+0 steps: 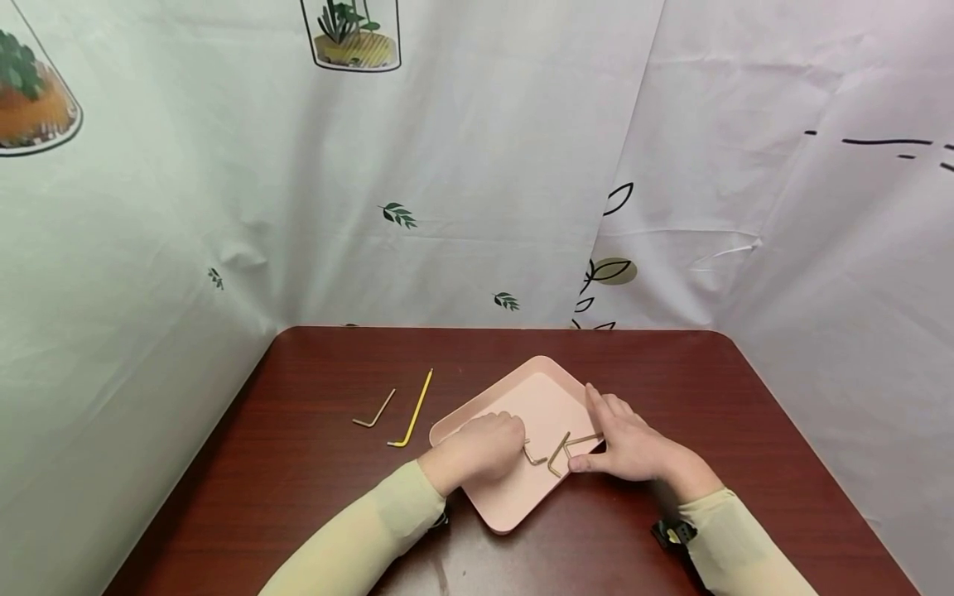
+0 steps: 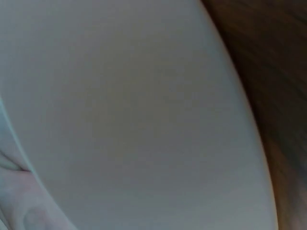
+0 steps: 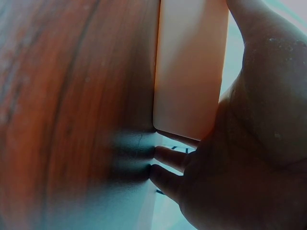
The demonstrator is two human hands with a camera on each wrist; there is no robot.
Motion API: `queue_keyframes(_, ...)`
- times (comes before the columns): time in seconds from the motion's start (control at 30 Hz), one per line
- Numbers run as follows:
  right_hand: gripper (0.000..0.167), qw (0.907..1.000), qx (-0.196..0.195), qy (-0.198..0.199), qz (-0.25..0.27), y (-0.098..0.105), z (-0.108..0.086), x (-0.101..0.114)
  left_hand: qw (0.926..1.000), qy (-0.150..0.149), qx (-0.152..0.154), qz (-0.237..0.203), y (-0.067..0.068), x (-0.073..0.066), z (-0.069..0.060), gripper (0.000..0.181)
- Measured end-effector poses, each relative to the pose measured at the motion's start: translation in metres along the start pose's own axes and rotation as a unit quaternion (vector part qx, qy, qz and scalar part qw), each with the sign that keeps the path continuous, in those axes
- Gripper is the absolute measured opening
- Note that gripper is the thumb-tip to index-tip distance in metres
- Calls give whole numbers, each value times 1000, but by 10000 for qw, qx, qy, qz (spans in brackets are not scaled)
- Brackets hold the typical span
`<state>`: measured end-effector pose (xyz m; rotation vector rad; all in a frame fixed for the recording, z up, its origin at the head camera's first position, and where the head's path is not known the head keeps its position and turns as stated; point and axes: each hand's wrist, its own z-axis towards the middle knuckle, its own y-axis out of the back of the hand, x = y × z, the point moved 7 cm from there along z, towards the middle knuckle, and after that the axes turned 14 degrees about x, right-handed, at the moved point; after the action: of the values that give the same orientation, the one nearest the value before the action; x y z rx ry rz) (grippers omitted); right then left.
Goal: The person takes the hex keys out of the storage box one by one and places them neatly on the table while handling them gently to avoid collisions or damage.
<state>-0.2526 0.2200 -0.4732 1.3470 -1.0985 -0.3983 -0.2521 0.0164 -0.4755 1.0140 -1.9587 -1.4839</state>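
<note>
A pink tray (image 1: 501,513) sits turned cornerwise on the table. My left hand (image 1: 488,443) reaches over its left side with curled fingers; the fingertips are hidden, so a grip cannot be made out. Beside those knuckles is a bent hex key (image 1: 533,460). Another hex key (image 1: 555,457) lies in the tray, and a third hex key (image 1: 581,439) lies nearer my right hand (image 1: 629,439). That hand touches the tray's right corner, thumb and fingers spread. In the right wrist view, its palm is beside the tray's outer wall (image 3: 189,72). The left wrist view is mostly tray wall (image 2: 144,115).
Left of the tray, a yellow hex key (image 1: 418,410) and a smaller brass-coloured hex key (image 1: 382,409) lie on the dark red-brown table (image 1: 313,488). A pale printed curtain (image 1: 462,165) hangs behind the table and along both sides.
</note>
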Motion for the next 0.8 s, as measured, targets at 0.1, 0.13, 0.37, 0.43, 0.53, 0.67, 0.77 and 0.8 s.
queue_keyframes(0.1,135,10000,4,-6,20,0,0,0,9999,3,-10,103,0,1,-2,21)
queue_keyframes(0.13,134,10000,3,-5,27,0,0,1,9999,15,-6,134,1,1,-3,21)
queue_keyframes(0.37,134,10000,-8,15,22,0,0,1,9984,-75,82,562,18,2,-15,19)
queue_keyframes(0.43,134,10000,-8,17,12,0,0,0,9976,-210,-37,665,21,3,-16,18)
queue_keyframes(0.53,133,10000,-21,24,-17,0,0,-1,9952,-427,-243,843,28,4,-18,18)
queue_keyframes(0.67,133,10000,-32,31,-22,-1,1,-1,9988,-323,-184,309,32,10,-19,15)
queue_keyframes(0.77,134,10000,-26,27,4,-1,0,-1,9996,7,20,-291,32,18,-18,10)
queue_keyframes(0.8,134,10000,-26,26,14,-1,0,-1,9990,119,95,-421,31,20,-18,9)
